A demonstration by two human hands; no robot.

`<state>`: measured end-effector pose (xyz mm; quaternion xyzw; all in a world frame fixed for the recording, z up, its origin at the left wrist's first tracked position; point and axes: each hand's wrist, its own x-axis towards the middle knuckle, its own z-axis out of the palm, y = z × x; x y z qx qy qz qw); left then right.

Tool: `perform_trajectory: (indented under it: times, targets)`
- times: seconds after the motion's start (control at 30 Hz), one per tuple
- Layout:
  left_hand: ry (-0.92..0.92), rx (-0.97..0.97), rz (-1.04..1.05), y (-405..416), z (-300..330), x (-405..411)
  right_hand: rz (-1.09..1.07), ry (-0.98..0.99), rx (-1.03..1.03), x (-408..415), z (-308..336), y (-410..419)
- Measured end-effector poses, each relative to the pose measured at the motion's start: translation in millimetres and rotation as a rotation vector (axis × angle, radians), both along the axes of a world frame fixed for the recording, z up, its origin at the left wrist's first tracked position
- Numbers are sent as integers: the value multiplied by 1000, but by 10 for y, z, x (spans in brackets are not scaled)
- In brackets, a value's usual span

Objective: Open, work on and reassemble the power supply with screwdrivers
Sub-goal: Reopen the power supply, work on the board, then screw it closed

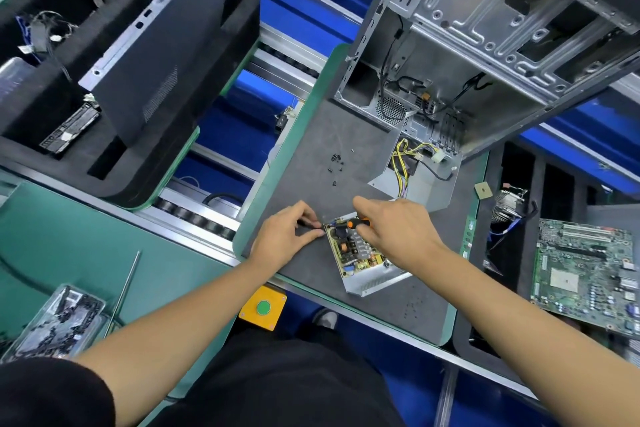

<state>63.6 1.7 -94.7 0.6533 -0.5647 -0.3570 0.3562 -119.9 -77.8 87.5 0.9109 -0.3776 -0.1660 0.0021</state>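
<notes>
Grey bench (311, 135) mat carries the power supply (360, 253), cover already off. My right hand (398, 229) grips the screwdriver (356, 222); left hand (284, 236) pinches something small. Reassembly remains.

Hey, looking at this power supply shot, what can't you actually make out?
Head view, the only one:
- Screwdriver tip: hidden under the right hand.
- What the left hand pinches: too small.
- Power supply board screws: too small, partly covered by the right hand.
- Loose screws on the mat: type unreadable.
</notes>
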Motion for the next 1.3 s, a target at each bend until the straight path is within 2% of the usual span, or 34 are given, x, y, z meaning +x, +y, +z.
perform_trajectory:
  times: [0.6, 0.9, 1.0, 1.1, 1.2, 1.3]
  targets:
    - [-97, -33, 3, 4, -49, -5, 62, -91, 29, 27, -111, -63]
    - [-72, -75, -61, -1, -5, 12, 196, 11, 17, 209, -124, -163]
    - [16, -117, -91, -56, 71, -56, 172, 19, 24, 307, -142, -116]
    - [124, -164, -26, -139, 171, -194, 144, 40, 30, 373, -172, -68]
    - [110, -199, 74, -148, 213, -281, 105, 33, 50, 382, -171, -72]
    - [104, -189, 107, -134, 185, -304, 170, 6, 75, 335, -132, -95]
